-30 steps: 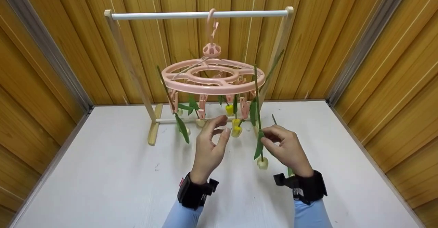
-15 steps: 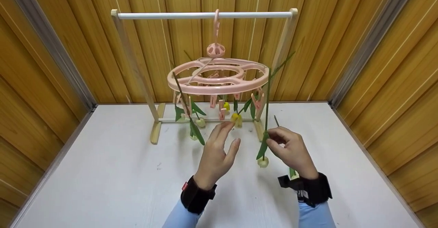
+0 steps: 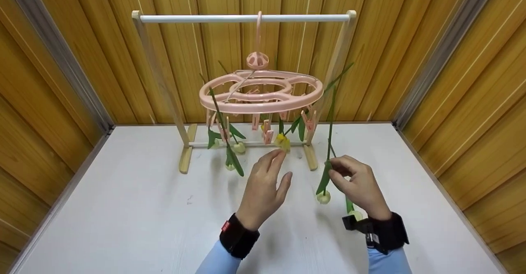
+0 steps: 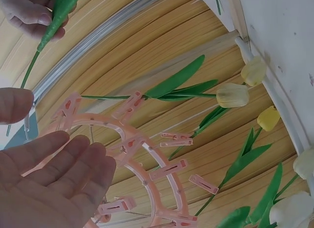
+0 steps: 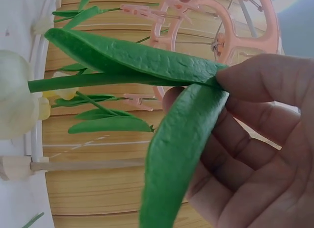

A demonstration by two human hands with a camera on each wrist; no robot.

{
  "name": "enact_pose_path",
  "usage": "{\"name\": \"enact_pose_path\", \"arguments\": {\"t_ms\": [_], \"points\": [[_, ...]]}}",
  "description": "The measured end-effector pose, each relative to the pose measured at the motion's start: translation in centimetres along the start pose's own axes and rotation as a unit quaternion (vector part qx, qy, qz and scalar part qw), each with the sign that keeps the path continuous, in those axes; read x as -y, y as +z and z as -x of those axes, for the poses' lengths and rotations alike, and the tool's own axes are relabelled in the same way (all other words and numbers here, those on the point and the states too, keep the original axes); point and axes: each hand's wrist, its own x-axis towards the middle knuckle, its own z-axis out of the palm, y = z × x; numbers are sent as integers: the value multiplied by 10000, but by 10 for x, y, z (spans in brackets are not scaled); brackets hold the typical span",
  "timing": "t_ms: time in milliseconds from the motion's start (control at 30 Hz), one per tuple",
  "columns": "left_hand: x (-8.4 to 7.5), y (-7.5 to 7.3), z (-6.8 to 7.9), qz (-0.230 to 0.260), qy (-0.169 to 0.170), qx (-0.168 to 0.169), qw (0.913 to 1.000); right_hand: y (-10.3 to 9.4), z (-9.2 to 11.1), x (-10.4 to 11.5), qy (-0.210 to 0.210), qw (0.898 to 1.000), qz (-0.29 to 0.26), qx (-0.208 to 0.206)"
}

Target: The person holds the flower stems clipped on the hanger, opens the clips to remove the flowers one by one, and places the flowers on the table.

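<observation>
My right hand [image 3: 355,179] pinches the stem of a white tulip [image 3: 324,197] where its green leaves [image 5: 181,139] join, and the bloom hangs downward. My left hand [image 3: 263,187] is held in front of the pink clip hanger [image 3: 259,109], fingers extended and the thumb apart, holding nothing. In the left wrist view its fingers [image 4: 73,159] overlap the hanger's ring. Several pink clothespins [image 3: 267,136] dangle from the ring. Some grip upside-down tulips, white ones [image 3: 238,147] on the left and yellow ones [image 3: 282,141] further right.
The hanger hooks over a white rod [image 3: 197,18] on a wooden stand [image 3: 185,159]. Another white tulip [image 3: 355,215] lies on the white table [image 3: 123,208], partly hidden behind the right hand and wrist. Wood-patterned walls [image 3: 98,44] enclose the table's back and sides.
The hanger has turned and shifted slightly right in view, then settled. My left hand moved right and its fingers straightened. My right hand moved a little right with the white tulip.
</observation>
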Motion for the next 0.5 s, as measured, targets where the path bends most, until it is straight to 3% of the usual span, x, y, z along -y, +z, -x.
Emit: {"name": "enact_pose_path", "arguments": {"t_ms": [300, 500], "points": [[2, 7, 2, -432, 178, 155, 9988, -7, 4, -7, 68, 9999, -19, -104], [4, 8, 3, -335, -31, 335, 9989, -11, 5, -14, 321, 9992, -81, -231]]}}
